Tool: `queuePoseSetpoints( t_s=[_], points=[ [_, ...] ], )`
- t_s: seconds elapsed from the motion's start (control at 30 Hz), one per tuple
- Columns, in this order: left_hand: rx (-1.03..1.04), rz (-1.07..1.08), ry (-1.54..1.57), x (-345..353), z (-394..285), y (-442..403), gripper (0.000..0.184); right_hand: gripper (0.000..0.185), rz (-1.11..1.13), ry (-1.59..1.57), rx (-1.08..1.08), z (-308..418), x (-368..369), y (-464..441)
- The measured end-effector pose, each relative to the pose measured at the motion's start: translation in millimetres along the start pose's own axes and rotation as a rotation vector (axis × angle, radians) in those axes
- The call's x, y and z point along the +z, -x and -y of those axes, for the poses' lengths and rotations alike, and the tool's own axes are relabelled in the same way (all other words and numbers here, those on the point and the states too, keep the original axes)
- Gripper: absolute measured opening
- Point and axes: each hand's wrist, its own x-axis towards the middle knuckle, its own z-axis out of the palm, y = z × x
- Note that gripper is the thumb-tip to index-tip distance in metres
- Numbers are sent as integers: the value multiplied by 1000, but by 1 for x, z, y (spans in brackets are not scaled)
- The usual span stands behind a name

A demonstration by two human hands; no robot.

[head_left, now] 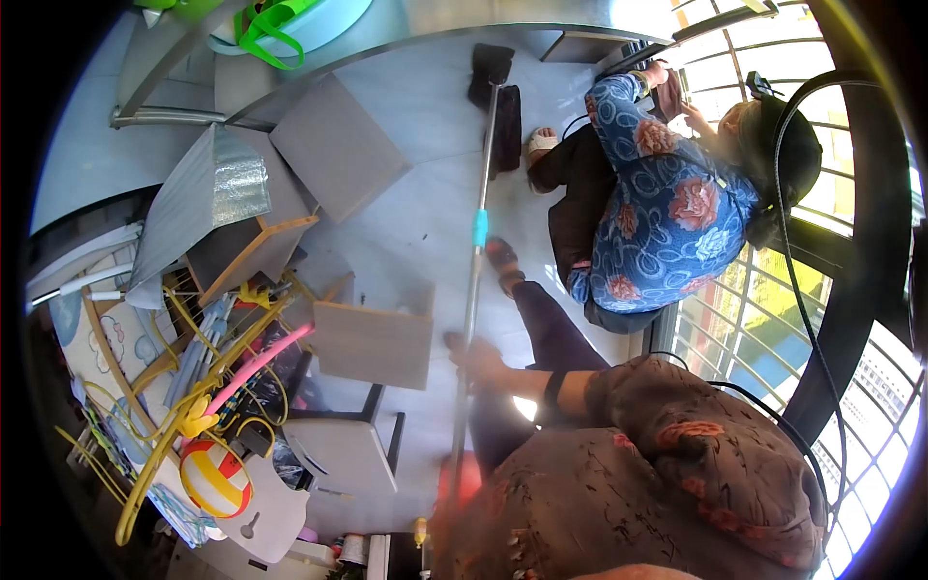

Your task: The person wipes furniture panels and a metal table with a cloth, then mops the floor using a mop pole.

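My right hand (480, 361), with a dark band on the wrist, is wrapped round the metal pole of a mop (472, 290). The pole has a turquoise joint (479, 227) partway up. At its far end, a dark brown mop head (501, 126) rests on the pale tiled floor. My left hand is out of sight; only a strip of skin, perhaps that arm, shows at the bottom edge. Beside the pole, near my hand, lies an open wooden box or drawer (372, 343). A blurred red object (459, 481) appears by the pole's lower part.
A person in a blue floral top (667, 203) crouches at the barred window (754, 319), holding a brown cloth (667, 97). Left are grey panels (338, 150), a pile of yellow hangers (179, 416), a ball (215, 478) and a chair (343, 449). A table (425, 37) spans the top.
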Motion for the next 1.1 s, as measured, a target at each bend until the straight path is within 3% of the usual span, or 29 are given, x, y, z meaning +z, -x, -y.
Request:
queuePoseSetpoints(
  t_s=[0.13, 0.2, 0.43, 0.5, 0.6, 0.73, 0.83, 0.93, 1.0, 1.1],
  points=[
    [37, -26, -47, -7, -13, 2, 21, 33, -4, -24, -2, 8, -13, -23],
    [73, -21, -44, 0, 1, -1, 21, 33, -39, 118, -160, 15, -30, -53],
    [181, 83, 251, 41, 12, -70, 23, 39, -183, 47, -210, 71, -76, -80],
    [-72, 126, 317, 37, 12, -62, 22, 38, -190, 81, -148, 65, -63, -66],
    [105, 142, 211, 44, 78, -39, 23, 37, -176, 105, -84, 25, -38, -65],
    [251, 92, 30, 12, 117, 13, 25, 36, -56, 88, -54, -30, 20, -35],
    [12, 127, -15, -3, 156, 62, 28, 36, -64, 103, -30, -81, 62, -19],
    [-32, 204, 56, -25, 180, 111, 28, 37, -116, -67, 48, -169, 110, -33],
    [-58, 206, 71, -30, 195, 133, 27, 38, 72, -29, 107, -173, 128, -5],
    [-50, 156, 69, -26, 208, 132, 26, 39, 27, 47, 31, -145, 136, 14]
  ],
)
